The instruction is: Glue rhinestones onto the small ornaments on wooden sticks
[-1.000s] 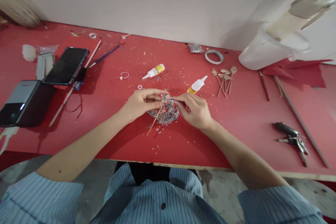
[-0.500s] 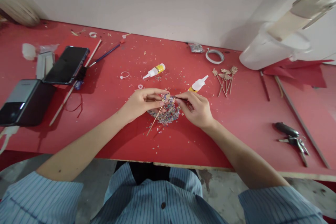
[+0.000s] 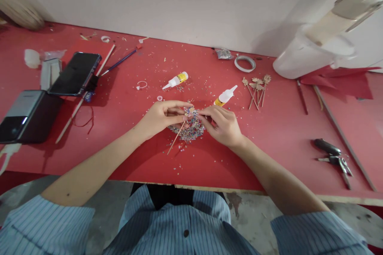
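Note:
My left hand (image 3: 163, 118) pinches a thin wooden stick (image 3: 176, 138) near its top, where a small ornament (image 3: 189, 110) is partly covered with coloured chips. The stick slants down toward the table's front edge. My right hand (image 3: 222, 122) is closed beside the ornament, its thumb and forefinger almost at the chips. It holds a thin dark tool, perhaps tweezers, now largely hidden by the fingers. Beneath both hands lies a pile of small multicoloured chips (image 3: 191, 132). One white glue bottle with a yellow label (image 3: 226, 95) lies just beyond my right hand, another glue bottle (image 3: 176, 81) farther back.
Several sticks with wooden leaf shapes (image 3: 257, 87) lie back right, near a tape roll (image 3: 244, 58) and a white container (image 3: 289, 61). Keys (image 3: 336, 161) are at the right. On the left are a phone (image 3: 77, 73), a power bank (image 3: 31, 115) and a brush (image 3: 121, 61).
My right hand has shifted slightly left and its fingertips are closer to the ornament. The thin dark tool, visible before, is now mostly hidden. My left hand stays still with the stick.

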Demonstrator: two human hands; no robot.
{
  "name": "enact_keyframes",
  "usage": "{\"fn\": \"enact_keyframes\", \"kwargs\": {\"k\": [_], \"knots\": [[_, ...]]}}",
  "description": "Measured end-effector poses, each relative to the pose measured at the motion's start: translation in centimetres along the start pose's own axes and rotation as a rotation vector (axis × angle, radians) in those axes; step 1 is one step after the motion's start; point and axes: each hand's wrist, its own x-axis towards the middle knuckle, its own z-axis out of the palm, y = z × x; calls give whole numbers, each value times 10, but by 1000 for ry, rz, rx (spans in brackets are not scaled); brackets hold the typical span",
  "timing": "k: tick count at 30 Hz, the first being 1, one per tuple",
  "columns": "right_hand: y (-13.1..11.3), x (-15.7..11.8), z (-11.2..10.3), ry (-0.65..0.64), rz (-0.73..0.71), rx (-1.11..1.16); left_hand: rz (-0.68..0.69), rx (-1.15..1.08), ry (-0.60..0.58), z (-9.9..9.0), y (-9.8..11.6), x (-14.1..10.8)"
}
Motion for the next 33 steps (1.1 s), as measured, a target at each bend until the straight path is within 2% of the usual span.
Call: {"fn": "enact_keyframes", "kwargs": {"k": [11, 18, 23, 33], "knots": [[1, -1, 1, 10, 43, 35, 4, 17, -5, 1, 1, 0], [3, -1, 0, 82, 133, 8, -14, 53, -6, 1, 4, -1], [1, -1, -1, 82, 82, 59, -33, 51, -51, -1, 6, -2], [4, -3, -2, 54, -38, 51, -9, 134, -23, -4, 7, -1]]}}
